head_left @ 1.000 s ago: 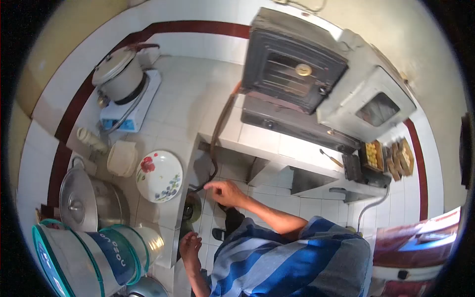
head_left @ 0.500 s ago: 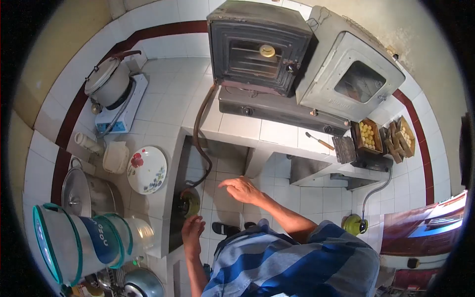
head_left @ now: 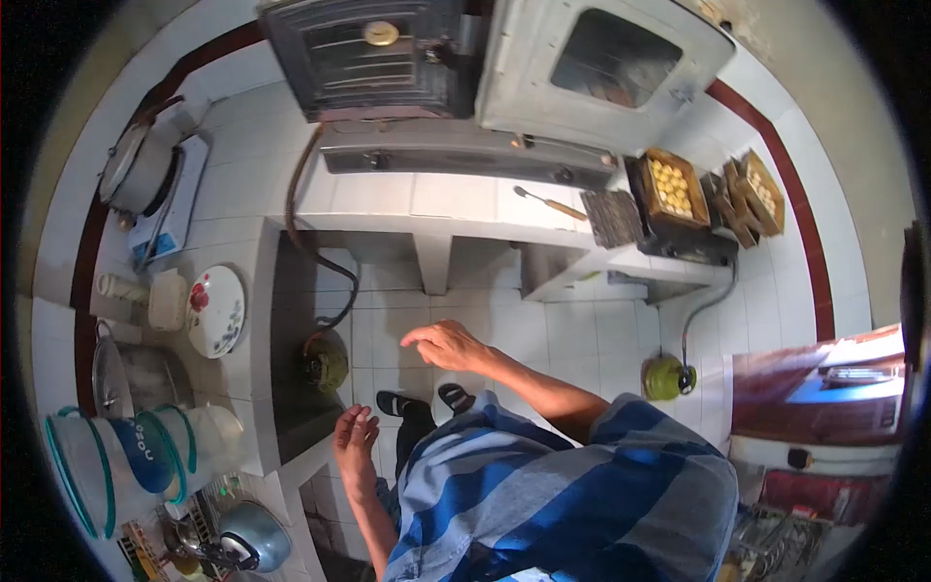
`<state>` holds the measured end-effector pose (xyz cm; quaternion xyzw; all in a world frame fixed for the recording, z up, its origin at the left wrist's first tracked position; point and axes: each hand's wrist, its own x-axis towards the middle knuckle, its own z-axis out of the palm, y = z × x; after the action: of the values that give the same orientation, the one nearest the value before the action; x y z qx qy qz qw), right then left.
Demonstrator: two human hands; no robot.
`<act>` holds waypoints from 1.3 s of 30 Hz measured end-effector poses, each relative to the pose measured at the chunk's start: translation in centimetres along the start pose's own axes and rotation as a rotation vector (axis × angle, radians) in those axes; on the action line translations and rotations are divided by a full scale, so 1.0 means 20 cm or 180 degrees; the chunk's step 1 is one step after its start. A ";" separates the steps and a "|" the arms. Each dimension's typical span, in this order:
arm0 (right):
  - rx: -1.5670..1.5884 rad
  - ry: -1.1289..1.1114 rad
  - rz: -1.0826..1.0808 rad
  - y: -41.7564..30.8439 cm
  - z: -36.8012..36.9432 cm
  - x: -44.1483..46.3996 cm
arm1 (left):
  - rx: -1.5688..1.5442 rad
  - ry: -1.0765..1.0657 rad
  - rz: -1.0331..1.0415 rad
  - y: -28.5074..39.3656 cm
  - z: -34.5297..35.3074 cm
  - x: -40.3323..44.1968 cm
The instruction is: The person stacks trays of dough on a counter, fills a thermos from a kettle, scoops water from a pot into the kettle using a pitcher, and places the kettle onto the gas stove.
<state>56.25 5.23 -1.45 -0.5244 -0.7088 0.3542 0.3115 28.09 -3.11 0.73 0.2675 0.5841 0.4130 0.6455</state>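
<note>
Two bare hands hang in front of the wearer's striped shirt (head_left: 562, 466), both released. The right hand (head_left: 448, 345) is palm down above the tiled floor (head_left: 388, 301), its fingers reaching forward with a slight bend. The left hand (head_left: 357, 444) is nearer the body, fingers loosely curled and turned upward.

Nearest to both, just past the left hand and apart from it, a green gas cylinder (head_left: 328, 371) stands in the shadowed bay under the tiled counter (head_left: 233, 233). A dark hose (head_left: 335, 267) loops from its top up to the oven burner unit. Between the arms, dark sandals (head_left: 396, 403) show on the wearer's feet.

On the left counter lie a floral plate (head_left: 215, 315) and, just beside it, a white plastic tub (head_left: 168, 299). Close by are a large lidded pot (head_left: 160, 380), clear canisters with teal rims (head_left: 87, 466) and a metal kettle (head_left: 260, 535). Farther back, a pressure cooker (head_left: 134, 177) sits on a tabletop stove (head_left: 182, 213).

Ahead, a dark oven (head_left: 359, 73) and a pale oven (head_left: 524, 78) stand side by side over the long burner unit (head_left: 441, 147). To their right are a wooden-handled tool (head_left: 562, 209), a dark ridged slab (head_left: 613, 219) and small yellow balls (head_left: 671, 184) in a square tin. Below them, a second gas cylinder (head_left: 663, 379) stands on the floor.
</note>
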 end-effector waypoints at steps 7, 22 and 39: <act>0.0038 -0.0298 0.0449 -0.06 -0.10 -0.13 | -0.0108 -0.0328 0.0062 -0.03 -0.02 -0.02; -0.0172 0.0359 0.0564 -0.07 -0.11 -0.48 | 0.0231 -0.0764 0.0048 0.02 0.10 0.01; 0.0428 -0.0117 0.0450 0.03 -0.01 -0.38 | 0.0083 -0.0156 0.0192 0.03 0.02 -0.10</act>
<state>58.66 -2.01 -2.31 -0.5444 -0.6503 0.4317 0.3071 28.39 -4.35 2.40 0.3035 0.5650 0.4179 0.6434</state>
